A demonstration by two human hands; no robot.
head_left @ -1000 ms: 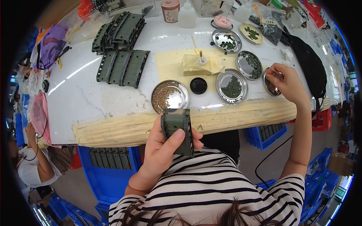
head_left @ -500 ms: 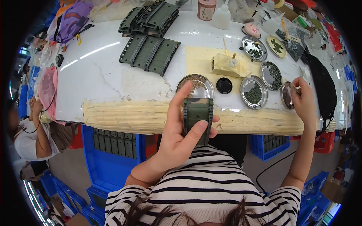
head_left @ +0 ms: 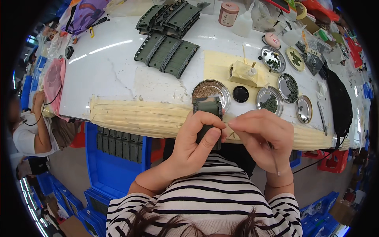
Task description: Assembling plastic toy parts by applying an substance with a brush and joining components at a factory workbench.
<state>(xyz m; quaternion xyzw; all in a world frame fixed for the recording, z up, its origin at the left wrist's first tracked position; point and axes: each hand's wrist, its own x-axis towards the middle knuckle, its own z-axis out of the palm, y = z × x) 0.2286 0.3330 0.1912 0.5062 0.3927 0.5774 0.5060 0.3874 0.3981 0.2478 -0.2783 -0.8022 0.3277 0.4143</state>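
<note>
My left hand (head_left: 193, 146) is wrapped around a green camouflage-coloured piece (head_left: 207, 106) with dark ribbed edging, held upright over the table's front edge. Thumb and forefinger press against its right side. Close by on the right, my right hand (head_left: 264, 138) is closed, its fingertips pinched together at the piece's edge. A thin rod-like tool (head_left: 275, 162) sticks out below the palm of that hand. Whatever small thing sits between the fingertips is hidden. Behind the held piece stands a steel dish (head_left: 226, 94) of small brownish bits.
Steel dishes (head_left: 281, 103) with small dark green parts stand at the right, around a tape-covered block (head_left: 244, 75). A black round lid (head_left: 240, 94) lies near them. Green panels (head_left: 166, 55) are stacked at the back. Blue crates (head_left: 92, 158) stand below; another person (head_left: 29, 130) is at left.
My right hand has come from the small steel dish at the far right to beside the green piece. The left fingers have curled further round it. The whole view has shifted slightly.
</note>
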